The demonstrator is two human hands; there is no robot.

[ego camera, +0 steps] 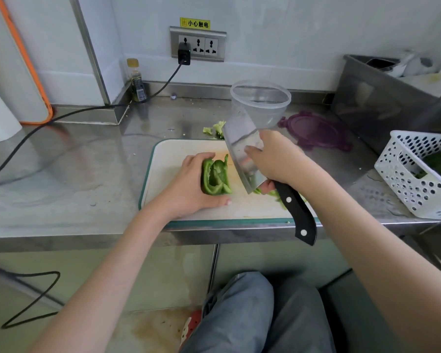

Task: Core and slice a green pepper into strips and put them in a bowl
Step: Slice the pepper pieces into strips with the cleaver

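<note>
Steel surface (87, 159) under me, white board (168, 159) near its front edge. On the board lies the pepper (215, 177), already opened and cored, its pale ribbed inside facing up and its cut walls curling. My left hand (191, 186) curls round it from the left and pins it down. My right hand (275, 159) pinches the cleaver (242, 154) by its blade, tilted up with the handle hanging free toward me, and a few cut strips (275, 193) lie beneath it. I judge that grip the danger: with my fingers on the steel and the handle loose, the blade could twist and nick me, or scatter strips off the board's near edge. Behind the board waits the clear bowl (260, 103), near some pale scraps (214, 128).
</note>
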